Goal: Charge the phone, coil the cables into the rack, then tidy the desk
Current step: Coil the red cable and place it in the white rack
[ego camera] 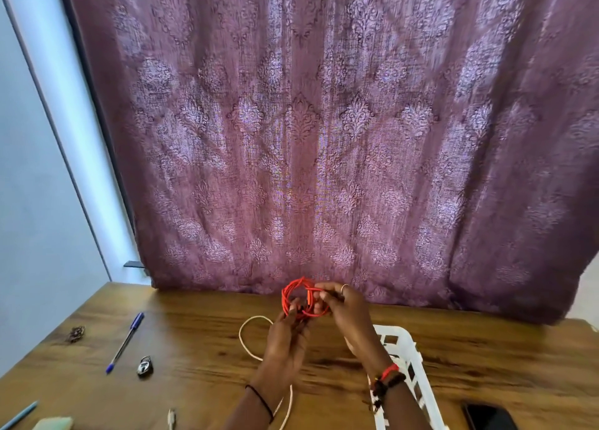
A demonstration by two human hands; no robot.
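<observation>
Wooden desk (201, 348) before a purple curtain (324, 138); left hand (287, 342) and right hand (346, 313) both grip the red cable (291, 288).

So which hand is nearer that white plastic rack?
Right. The right hand hovers at the white plastic rack, wrist over its rim; the left hand is further left, clear of it.
</observation>
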